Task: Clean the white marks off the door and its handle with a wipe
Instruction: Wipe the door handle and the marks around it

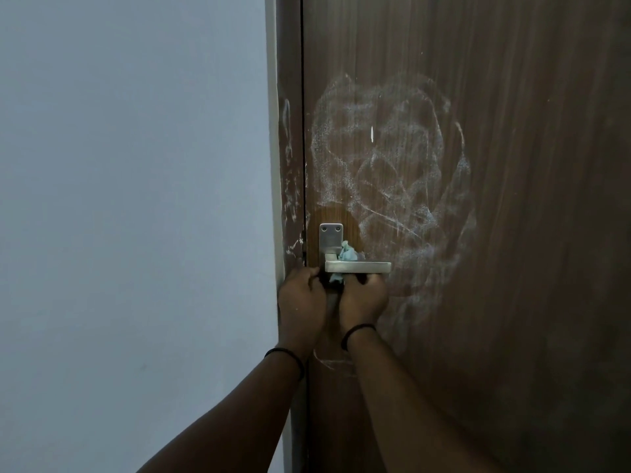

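- The setting is a dim corner where one plain pale grey-blue wall [129,199] meets one dark brown wood-grain door [529,199] set in a brown door frame [290,148].
- Nearest, two bare forearms rise from the bottom edge, cut off below the elbows; each wrist carries one thin black band, the left band [285,356] and the right band [356,331], two in all.
- The left hand [300,302] is seen from the back, fingers curled in toward the door edge beside the handle; what they grip, if anything, is hidden, so I cannot tell.
- The right hand [363,298] sits just under the lever, fingers curled up behind it and out of sight; it seems to hold the wipe, though the grip itself is hidden.
- One crumpled pale blue-green wipe [346,252] is tucked between lever and door, showing above the lever and again below it, between the hands.
- One brushed-metal square lever door handle [358,266] juts right from its plate, which has two screws at the top.
- Farther up, white chalky marks [392,165] swirl over the door in one large smeared ring; thinner scratches streak the frame, and a faint curl shows between the wrists.
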`<state>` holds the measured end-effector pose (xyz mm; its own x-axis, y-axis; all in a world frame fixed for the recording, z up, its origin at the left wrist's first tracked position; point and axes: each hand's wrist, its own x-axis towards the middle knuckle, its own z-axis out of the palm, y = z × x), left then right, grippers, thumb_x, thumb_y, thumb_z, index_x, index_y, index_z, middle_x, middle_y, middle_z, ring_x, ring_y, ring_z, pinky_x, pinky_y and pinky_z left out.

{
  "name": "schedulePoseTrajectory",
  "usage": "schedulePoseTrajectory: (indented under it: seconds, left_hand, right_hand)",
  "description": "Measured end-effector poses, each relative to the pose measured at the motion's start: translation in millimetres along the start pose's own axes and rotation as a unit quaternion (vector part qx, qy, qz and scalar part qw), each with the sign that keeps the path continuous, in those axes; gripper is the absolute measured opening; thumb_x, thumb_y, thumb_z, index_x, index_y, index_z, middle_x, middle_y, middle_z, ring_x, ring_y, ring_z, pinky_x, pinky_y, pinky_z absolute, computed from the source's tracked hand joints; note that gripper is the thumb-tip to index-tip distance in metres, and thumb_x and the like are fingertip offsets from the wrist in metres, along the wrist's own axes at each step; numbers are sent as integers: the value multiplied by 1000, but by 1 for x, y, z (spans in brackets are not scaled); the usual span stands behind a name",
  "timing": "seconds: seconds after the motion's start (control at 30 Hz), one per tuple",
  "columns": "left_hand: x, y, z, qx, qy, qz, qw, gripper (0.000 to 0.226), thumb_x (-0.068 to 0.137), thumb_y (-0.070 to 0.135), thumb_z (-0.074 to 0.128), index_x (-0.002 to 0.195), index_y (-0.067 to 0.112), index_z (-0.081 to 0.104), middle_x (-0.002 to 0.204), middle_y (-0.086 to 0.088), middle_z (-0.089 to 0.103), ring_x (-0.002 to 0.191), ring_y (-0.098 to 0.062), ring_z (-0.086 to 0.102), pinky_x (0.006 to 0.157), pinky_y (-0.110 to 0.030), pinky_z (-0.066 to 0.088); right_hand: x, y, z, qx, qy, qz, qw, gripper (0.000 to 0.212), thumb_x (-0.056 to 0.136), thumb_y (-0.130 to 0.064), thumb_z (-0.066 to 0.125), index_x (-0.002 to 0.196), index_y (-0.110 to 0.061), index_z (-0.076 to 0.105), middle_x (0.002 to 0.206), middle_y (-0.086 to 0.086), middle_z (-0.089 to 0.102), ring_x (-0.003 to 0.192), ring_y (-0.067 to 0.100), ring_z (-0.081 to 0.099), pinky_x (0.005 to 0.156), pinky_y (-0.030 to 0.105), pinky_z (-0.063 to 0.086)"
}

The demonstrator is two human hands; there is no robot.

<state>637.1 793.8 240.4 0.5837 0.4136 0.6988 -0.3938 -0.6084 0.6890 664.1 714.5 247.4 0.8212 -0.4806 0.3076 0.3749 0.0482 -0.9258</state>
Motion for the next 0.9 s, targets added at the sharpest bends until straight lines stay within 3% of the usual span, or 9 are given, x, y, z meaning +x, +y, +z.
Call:
schedulePoseTrajectory:
  seconds: [0.1,0.17,0.3,0.37,0.47,0.6,0.7,0.83,0.9]
  left_hand:
    - [-3,-1,3,-10,-1,-35,999,27,93,10,48,104,17,73,99,4,70,89,-6,61,74,-7,40]
    - [-5,-2,4,-15,-3,-60,998,27,93,13,49,107,17,72,101,6,70,91,-6,61,74,-8,40]
    - [-13,2,5,-68,2,-139,988,24,94,15,52,106,16,73,93,7,70,86,-9,64,68,-14,47]
    - [-15,6,7,-124,10,-210,970,22,95,15,53,103,13,73,91,2,72,86,-16,67,75,-31,57]
    - [-19,6,9,-176,-8,-294,939,20,95,20,59,96,6,74,89,-12,74,88,-30,69,82,-49,57]
    - [-32,7,11,-270,-21,-373,888,24,91,24,67,86,1,73,84,-22,73,80,-36,70,79,-47,57]
    - [-34,10,10,-302,-6,-379,875,18,90,18,68,85,1,73,84,-22,73,71,-29,67,73,-41,57]
    - [-30,16,4,-286,19,-354,890,12,91,7,64,94,-1,73,90,-25,72,78,-28,67,83,-46,57]
    - [-31,18,-1,-258,36,-343,902,14,92,6,62,97,2,74,90,-19,74,85,-29,70,86,-48,58]
  right_hand:
    - [-9,20,-6,-59,-45,-12,997,1,87,-15,66,87,-14,66,81,-3,69,73,14,62,63,25,51]
    - [-14,30,-10,-101,-84,-19,991,6,86,-14,66,82,-16,63,76,-4,67,72,16,63,63,32,53]
    - [-13,21,-7,-56,-43,-11,997,15,87,-16,68,77,-25,61,75,-8,66,70,11,63,59,25,48]
    - [-13,20,-7,-29,-33,3,999,12,87,-15,68,82,-25,64,78,-8,67,72,10,63,60,21,47]
    - [-15,23,-9,-43,-74,35,996,8,86,-8,68,82,-15,68,78,-3,69,73,14,65,61,24,50]
    - [-12,13,-9,81,-96,174,977,13,91,-9,59,84,-8,70,81,9,73,75,25,69,66,35,56]
    - [-10,6,-10,139,-119,240,953,19,94,-21,61,89,-4,69,83,14,74,73,24,70,66,36,56]
    - [-17,5,-7,101,-125,234,959,10,90,-10,69,82,-5,66,69,11,67,58,18,62,54,29,55]
    - [-22,2,-5,84,-149,233,957,8,88,-7,71,81,-4,69,73,13,71,67,24,66,65,37,59]
